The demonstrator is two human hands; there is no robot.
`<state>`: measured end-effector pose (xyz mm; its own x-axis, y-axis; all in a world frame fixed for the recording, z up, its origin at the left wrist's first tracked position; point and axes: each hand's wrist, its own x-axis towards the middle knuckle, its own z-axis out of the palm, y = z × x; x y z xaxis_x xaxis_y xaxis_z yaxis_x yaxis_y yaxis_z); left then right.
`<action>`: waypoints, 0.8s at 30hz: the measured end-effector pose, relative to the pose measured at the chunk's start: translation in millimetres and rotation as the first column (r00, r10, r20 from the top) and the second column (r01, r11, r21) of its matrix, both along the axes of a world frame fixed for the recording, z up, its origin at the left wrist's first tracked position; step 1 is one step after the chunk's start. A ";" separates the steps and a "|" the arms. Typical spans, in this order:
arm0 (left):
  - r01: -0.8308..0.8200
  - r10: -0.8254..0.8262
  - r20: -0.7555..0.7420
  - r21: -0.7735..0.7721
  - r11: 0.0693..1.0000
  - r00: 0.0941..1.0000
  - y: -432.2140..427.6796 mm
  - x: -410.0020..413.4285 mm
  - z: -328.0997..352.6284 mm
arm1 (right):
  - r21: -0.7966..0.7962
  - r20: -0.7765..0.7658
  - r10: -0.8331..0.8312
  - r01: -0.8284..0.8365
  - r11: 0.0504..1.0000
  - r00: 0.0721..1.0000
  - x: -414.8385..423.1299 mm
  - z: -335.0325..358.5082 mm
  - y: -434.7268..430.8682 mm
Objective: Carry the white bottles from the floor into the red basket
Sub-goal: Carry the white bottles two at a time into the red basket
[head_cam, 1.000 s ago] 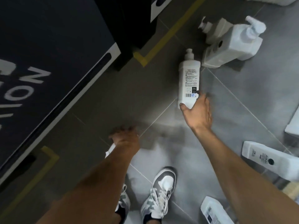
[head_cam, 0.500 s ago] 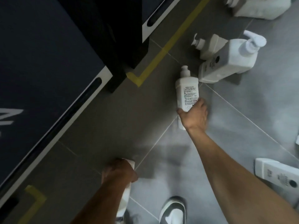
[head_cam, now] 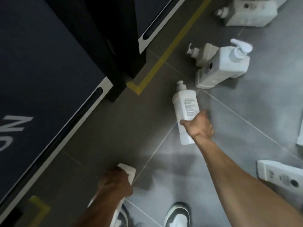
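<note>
Over grey floor [head_cam: 114, 128], right hand [head_cam: 198, 126] gripping white bottle [head_cam: 183, 102], pump end pointing away

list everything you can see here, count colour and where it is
pump bottle: 1, white, centre, gripped by the right hand
second bottle: 1, white, bottom centre, mostly hidden by the left hand
leaning bottles: 2, white with pumps, on the floor, upper right
top bottle: 1, white, blurred, top right edge
labelled bottle: 1, white, lying at the lower right edge
tape: yellow, floor, top centre and lower left
units: dark with white trim, left and top
floor: grey tiles
red basket: not in view
shoes: 2, white and dark, bottom
right hand: 1, centre right
left hand: 1, bottom centre
</note>
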<state>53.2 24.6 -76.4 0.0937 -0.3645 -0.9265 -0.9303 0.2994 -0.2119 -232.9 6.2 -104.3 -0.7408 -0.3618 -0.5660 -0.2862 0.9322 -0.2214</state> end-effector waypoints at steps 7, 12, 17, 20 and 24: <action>-0.071 0.060 -0.128 -0.091 0.993 0.990 -10.1 -23.6 128.9 | -0.002 0.157 -0.125 0.127 0.992 0.980 33.9 123.6 65.6; -0.089 0.036 -0.230 -0.224 0.970 0.973 -5.4 -43.7 254.4 | -0.021 0.173 -0.198 0.205 0.979 0.965 54.3 246.7 101.5; -0.021 -0.107 -0.320 -0.373 0.928 0.941 0.5 -44.1 394.0 | -0.069 0.149 -0.221 0.233 0.970 0.964 59.9 383.4 119.2; 0.009 -0.181 -0.343 -0.447 0.894 0.922 0.0 -36.7 479.6 | -0.135 0.130 -0.249 0.266 0.954 0.960 66.0 467.7 127.8; -0.022 -0.201 -0.373 -0.515 0.857 0.906 -1.1 -19.8 581.8 | -0.220 0.128 -0.297 0.319 0.922 0.946 79.2 571.7 136.0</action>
<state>33.4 23.5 505.4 -0.2989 -0.7707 -0.5628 -0.9389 0.3429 0.0291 -153.7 142.2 467.4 -0.7865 -0.2542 -0.5629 0.0387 0.8893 -0.4557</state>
